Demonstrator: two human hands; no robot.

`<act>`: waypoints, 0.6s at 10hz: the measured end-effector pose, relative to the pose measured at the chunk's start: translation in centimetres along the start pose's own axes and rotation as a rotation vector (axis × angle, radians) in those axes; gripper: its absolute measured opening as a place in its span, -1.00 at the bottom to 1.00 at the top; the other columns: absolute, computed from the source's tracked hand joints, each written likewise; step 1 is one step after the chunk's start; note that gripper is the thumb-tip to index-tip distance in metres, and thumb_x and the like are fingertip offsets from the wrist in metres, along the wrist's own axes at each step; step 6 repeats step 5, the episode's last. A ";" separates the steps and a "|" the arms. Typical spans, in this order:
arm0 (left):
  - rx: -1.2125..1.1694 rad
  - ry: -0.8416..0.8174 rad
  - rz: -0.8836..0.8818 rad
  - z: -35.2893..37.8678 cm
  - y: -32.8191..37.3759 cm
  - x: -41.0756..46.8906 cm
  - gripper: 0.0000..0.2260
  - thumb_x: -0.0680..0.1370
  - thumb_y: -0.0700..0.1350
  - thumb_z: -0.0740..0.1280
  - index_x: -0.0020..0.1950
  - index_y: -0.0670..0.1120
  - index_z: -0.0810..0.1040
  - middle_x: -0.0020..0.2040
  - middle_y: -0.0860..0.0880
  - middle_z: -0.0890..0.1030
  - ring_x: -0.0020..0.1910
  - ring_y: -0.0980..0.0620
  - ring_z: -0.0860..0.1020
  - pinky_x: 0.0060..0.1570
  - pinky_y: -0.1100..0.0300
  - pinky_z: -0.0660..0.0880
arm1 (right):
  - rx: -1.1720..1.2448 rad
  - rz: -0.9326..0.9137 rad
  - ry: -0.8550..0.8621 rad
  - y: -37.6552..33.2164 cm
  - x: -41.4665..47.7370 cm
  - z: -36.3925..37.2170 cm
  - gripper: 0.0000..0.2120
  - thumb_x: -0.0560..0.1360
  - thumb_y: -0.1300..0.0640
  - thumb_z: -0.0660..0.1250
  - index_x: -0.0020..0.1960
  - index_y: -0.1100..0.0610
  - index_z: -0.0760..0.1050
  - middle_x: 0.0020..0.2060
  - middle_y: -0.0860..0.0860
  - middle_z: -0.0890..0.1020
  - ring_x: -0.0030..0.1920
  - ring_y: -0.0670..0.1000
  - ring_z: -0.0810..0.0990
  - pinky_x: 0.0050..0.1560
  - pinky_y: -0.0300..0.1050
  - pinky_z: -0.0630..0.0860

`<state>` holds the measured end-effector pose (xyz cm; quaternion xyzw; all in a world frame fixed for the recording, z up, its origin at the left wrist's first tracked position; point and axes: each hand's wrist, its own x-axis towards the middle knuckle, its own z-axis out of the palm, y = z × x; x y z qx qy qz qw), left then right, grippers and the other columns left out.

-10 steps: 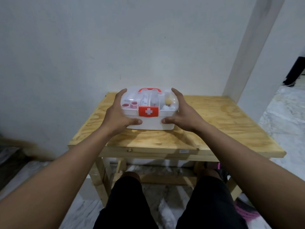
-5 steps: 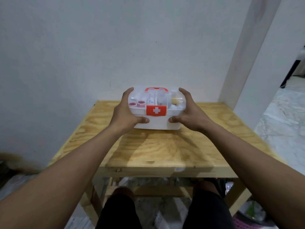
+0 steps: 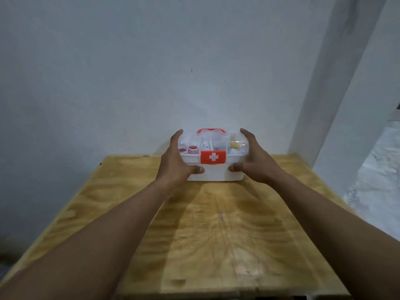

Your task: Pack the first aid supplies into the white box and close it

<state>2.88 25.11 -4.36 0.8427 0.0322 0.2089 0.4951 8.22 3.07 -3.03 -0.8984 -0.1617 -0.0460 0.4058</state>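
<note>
Change: white box (image 3: 216,174) has gone farther back on the wooden table (image 3: 216,234).
Box: lid down, red latch (image 3: 213,157) facing us, sitting at the far edge by the wall (image 3: 151,72).
Left hand (image 3: 173,164): fingers along the left end, thumb on the front, clasping it.
Right hand (image 3: 256,164): same clasp on the right end.
</note>
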 end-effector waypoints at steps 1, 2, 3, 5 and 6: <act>0.005 0.019 0.012 1.0 -0.6 1.2 0.00 0.30 -0.18 0.66 0.57 0.12 0.14 0.39 0.01 0.46 0.15 0.10 0.51 -0.24 0.48 0.49 | 0.020 0.006 0.002 0.7 1.2 0.2 0.06 0.38 0.20 0.57 0.60 -0.16 -0.07 0.49 0.01 0.35 0.37 0.13 0.46 0.20 0.05 0.53; -0.002 0.041 0.022 1.6 -1.0 1.9 -0.01 0.30 -0.17 0.65 0.56 0.14 0.14 0.40 0.03 0.44 0.25 0.01 0.53 -0.08 0.33 0.55 | 0.030 0.006 0.002 0.9 1.8 0.1 0.06 0.39 0.23 0.56 0.60 -0.14 -0.08 0.49 0.00 0.34 0.37 0.12 0.46 0.21 0.04 0.53; -0.005 0.044 0.039 1.9 -1.3 2.2 -0.02 0.31 -0.16 0.65 0.55 0.14 0.15 0.41 0.03 0.43 0.26 0.01 0.52 0.04 0.15 0.59 | 0.029 0.013 -0.010 1.0 2.2 0.1 0.05 0.40 0.23 0.56 0.61 -0.11 -0.08 0.50 0.00 0.33 0.38 0.12 0.45 0.22 0.06 0.53; 0.050 0.016 -0.009 1.1 -0.3 1.5 0.15 0.29 -0.20 0.66 0.61 0.12 -0.07 0.52 -0.01 0.28 0.43 -0.05 0.37 0.23 -0.04 0.50 | -0.015 0.045 -0.047 -0.8 0.4 -0.9 0.16 0.43 0.31 0.51 0.62 -0.02 -0.32 0.59 0.06 0.17 0.49 0.16 0.33 0.32 0.08 0.44; 0.050 0.016 -0.009 1.1 -0.3 1.5 0.15 0.29 -0.20 0.66 0.61 0.12 -0.07 0.52 -0.01 0.28 0.43 -0.05 0.37 0.23 -0.04 0.50 | -0.015 0.045 -0.047 -0.8 0.4 -0.9 0.16 0.43 0.31 0.51 0.62 -0.02 -0.32 0.59 0.06 0.17 0.49 0.16 0.33 0.32 0.08 0.44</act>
